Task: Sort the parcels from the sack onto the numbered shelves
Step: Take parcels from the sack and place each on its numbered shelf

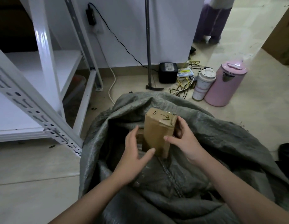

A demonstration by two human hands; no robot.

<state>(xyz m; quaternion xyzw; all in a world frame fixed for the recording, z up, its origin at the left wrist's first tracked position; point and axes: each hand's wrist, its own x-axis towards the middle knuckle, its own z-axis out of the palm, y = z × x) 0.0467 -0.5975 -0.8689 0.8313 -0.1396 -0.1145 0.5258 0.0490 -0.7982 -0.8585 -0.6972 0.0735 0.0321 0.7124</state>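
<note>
While the right hand (185, 139) pinches the brown parcel (158, 131) upright in the grey sack's (221, 143) mouth, the left hand (134, 152) lies spread beside it, near the white shelf (43, 88), pink kettle (226, 83) and flask (202, 84).

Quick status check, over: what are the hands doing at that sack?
Right hand grips brown parcel, upright in grey sack. Left hand open, thumb at parcel's lower edge. Marking "6" on top. White shelves left; nothing blocking.

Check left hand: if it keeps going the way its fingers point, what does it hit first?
Likely the brown parcel: the left hand points up-right at its lower left side, thumb nearly touching. Depth unclear.
</note>
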